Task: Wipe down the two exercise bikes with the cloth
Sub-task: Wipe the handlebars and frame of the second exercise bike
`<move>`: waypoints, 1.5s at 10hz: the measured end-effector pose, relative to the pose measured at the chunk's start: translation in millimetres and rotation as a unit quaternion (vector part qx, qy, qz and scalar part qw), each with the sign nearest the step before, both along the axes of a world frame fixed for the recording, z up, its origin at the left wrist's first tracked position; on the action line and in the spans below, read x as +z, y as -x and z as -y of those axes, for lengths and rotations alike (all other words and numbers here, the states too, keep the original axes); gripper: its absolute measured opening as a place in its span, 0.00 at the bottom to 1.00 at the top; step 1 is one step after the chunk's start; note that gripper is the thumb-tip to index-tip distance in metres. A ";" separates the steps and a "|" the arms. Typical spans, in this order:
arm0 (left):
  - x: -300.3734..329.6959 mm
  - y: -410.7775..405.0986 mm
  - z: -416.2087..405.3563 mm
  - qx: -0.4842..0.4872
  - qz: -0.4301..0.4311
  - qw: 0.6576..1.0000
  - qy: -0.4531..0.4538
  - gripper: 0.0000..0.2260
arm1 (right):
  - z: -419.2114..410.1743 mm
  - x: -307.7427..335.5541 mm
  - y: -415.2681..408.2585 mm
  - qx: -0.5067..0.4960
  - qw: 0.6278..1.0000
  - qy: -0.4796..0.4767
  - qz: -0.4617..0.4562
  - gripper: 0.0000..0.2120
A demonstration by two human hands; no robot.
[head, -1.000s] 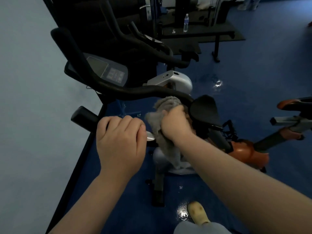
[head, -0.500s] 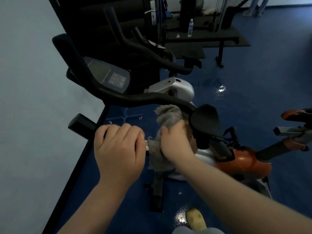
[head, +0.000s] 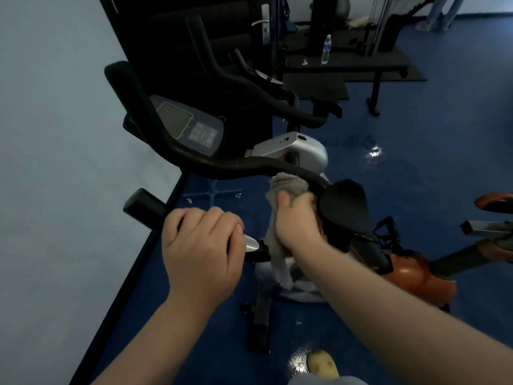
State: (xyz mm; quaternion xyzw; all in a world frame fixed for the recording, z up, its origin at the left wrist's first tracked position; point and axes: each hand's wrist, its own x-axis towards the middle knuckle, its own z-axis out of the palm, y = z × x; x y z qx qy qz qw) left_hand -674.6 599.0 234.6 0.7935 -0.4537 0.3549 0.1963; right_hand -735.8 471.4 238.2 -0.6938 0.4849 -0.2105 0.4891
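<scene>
Fingers of the right hand (head: 298,218) were curled into the grey cloth (head: 286,187), bunching it against the black handlebar (head: 249,165) of the nearer exercise bike, with the thumb lying on the cloth's near face. A loose tail of the cloth hung down below the bar, beside the wrist. The left hand (head: 200,245) was wrapped around the bar's near grip, whose blunt black end jutted out to the left of the knuckles.

From the cloth, the handlebar ran as one long curved tube: its unwiped length swept away to the left and then rose past the console (head: 188,126), while to the right it ended almost at once, close to the black saddle (head: 344,204). So the long axis for the wiping stroke lay leftward along the tube, and the right hand was the one already on it; the left served only as a brace.

By count: two hands, one cloth, one console. A second bike (head: 263,84) stood behind the handlebar, dark and hard to make out, so its state could not be judged. An orange machine (head: 410,270) stood to the right of the saddle.
</scene>
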 end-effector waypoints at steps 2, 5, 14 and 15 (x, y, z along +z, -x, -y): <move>-1.9 -2.7 0.7 -0.003 0.008 1.000 0.003 0.14 | -23.9 -18.0 31.7 0.109 0.967 0.229 -0.024 0.22; 18.5 -3.8 -15.3 -0.137 -0.083 0.976 0.150 0.15 | -41.0 4.0 29.2 0.282 0.877 0.389 -0.005 0.16; 22.1 -13.8 -54.9 -0.108 -0.341 0.905 0.232 0.22 | -88.4 18.8 -15.4 0.286 0.841 0.459 0.012 0.21; 17.0 -13.5 -49.2 -0.071 -0.266 0.941 0.198 0.25 | -63.3 3.2 7.6 0.294 0.808 0.509 -0.049 0.22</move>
